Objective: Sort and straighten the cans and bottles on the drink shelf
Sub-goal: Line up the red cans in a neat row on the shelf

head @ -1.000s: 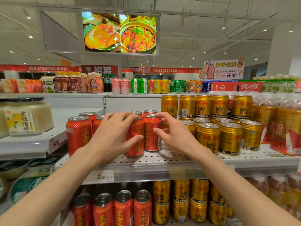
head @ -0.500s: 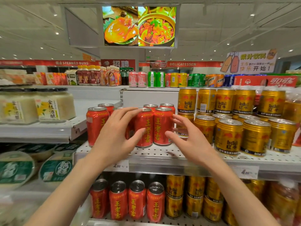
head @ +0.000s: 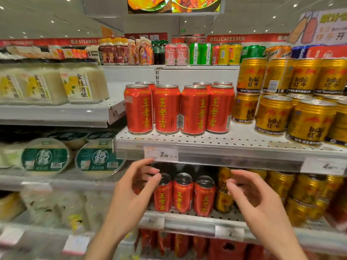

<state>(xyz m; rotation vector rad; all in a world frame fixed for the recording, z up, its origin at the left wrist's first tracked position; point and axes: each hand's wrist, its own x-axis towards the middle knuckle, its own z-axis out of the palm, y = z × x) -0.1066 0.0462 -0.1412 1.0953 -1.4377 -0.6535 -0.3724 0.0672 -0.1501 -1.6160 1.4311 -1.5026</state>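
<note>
Both forearms rise from the bottom edge of the frame toward the lower shelf, palms turned inward to face each other. The left hand sits at lower centre-left, just under the price tag, its fingers loosely curved and spread, holding nothing; its fingertips lie in front of the leftmost of the lower red cans, though whether they touch it cannot be told through the blur. The right hand sits at lower centre-right, fingers likewise relaxed and parted, empty, in front of the lower gold cans. Between the two hands three red cans stand upright side by side on the lower shelf. Above, in the middle of the frame, a front row of four upper red cans stands upright and close together on the perforated upper shelf, with more behind. To their right, gold cans are stacked in two tiers. At upper left, tubs of rice wine sit on a separate shelf.
</note>
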